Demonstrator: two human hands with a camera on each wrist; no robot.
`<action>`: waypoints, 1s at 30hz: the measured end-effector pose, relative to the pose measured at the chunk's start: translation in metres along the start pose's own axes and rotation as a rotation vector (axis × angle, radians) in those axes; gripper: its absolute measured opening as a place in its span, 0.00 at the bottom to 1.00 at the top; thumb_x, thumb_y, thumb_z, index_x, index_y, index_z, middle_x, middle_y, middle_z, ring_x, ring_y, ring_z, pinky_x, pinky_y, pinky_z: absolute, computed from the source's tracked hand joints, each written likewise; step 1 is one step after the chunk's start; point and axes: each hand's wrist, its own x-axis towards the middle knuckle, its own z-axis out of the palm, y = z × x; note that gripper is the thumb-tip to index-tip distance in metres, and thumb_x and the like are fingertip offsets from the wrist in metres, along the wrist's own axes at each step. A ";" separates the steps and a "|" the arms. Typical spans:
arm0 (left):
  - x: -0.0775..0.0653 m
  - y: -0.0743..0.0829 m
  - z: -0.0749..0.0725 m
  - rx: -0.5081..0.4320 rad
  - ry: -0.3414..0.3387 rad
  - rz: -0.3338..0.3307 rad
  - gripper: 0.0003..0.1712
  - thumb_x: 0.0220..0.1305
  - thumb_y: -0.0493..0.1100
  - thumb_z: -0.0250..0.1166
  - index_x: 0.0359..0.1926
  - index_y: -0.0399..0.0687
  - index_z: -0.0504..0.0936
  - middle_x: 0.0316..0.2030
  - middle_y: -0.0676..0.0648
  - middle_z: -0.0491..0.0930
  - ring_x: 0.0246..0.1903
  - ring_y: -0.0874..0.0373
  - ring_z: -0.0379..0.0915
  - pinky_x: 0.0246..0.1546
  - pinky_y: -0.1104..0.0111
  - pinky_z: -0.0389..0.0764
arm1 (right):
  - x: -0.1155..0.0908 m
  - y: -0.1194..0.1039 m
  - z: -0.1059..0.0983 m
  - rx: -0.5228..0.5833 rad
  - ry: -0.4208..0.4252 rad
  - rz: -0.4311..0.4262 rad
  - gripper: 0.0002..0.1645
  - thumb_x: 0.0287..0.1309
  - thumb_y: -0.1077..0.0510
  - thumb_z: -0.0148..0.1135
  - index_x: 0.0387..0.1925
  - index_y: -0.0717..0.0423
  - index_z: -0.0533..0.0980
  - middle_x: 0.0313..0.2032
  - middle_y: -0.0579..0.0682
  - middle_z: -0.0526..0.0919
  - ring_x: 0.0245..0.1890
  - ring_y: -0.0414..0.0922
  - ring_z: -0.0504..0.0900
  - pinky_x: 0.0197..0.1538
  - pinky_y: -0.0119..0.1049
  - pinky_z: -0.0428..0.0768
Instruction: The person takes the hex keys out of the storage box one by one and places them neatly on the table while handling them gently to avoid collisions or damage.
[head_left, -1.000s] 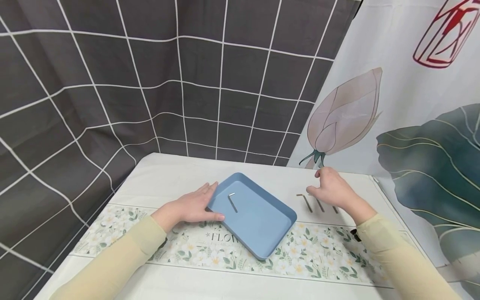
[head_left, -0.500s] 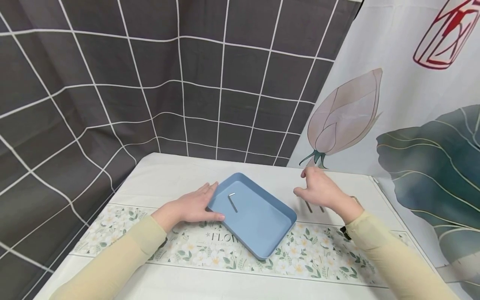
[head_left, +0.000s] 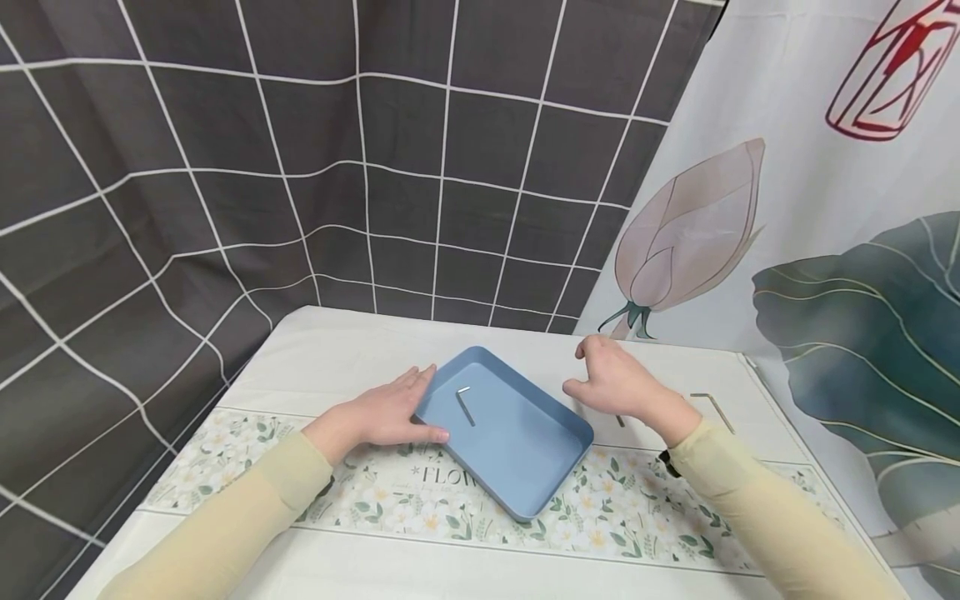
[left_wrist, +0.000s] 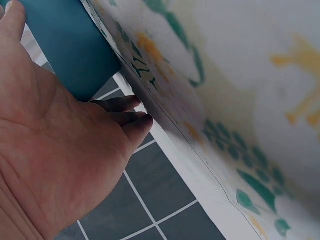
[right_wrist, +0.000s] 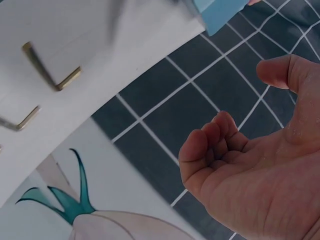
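A blue rectangular tray point(head_left: 517, 437) lies turned at an angle on the table. One L-shaped hex key point(head_left: 466, 406) rests inside it near the left end. My left hand point(head_left: 386, 410) touches the tray's left corner, fingers extended and thumb along the near side. To the right of the tray my right hand point(head_left: 618, 379) hovers with loosely curled fingers and thumb apart; the right wrist view shows nothing in its grasp. Beneath it a hex key point(head_left: 620, 421) is mostly hidden, and another hex key point(head_left: 714, 410) lies farther right. Brass-coloured hex keys point(right_wrist: 50, 70) appear in the right wrist view.
A white tablecloth point(head_left: 360, 342) with a floral band point(head_left: 600, 508) covers the table. Behind stands a dark grid-patterned curtain point(head_left: 397, 200). A white curtain with a flower print point(head_left: 690, 225) hangs along the right side, close to the table edge.
My right hand has moved left toward the tray, passing over the hex keys and uncovering the rightmost one. The left hand, tray and hex key inside it have stayed put.
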 end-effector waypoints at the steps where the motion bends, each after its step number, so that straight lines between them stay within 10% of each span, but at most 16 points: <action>1: 0.000 0.000 0.000 0.002 0.001 0.000 0.78 0.66 0.87 0.60 0.91 0.37 0.40 0.89 0.35 0.45 0.88 0.37 0.39 0.85 0.42 0.55 | 0.001 -0.002 0.001 0.000 -0.001 -0.007 0.29 0.62 0.52 0.68 0.54 0.71 0.75 0.50 0.65 0.81 0.47 0.60 0.81 0.54 0.59 0.83; 30: 0.000 0.001 0.000 -0.003 -0.001 0.007 0.77 0.67 0.86 0.61 0.90 0.36 0.40 0.89 0.34 0.45 0.88 0.36 0.40 0.85 0.42 0.55 | 0.034 -0.056 0.022 -0.014 -0.081 -0.096 0.27 0.64 0.49 0.69 0.54 0.66 0.77 0.48 0.60 0.81 0.46 0.55 0.80 0.54 0.53 0.84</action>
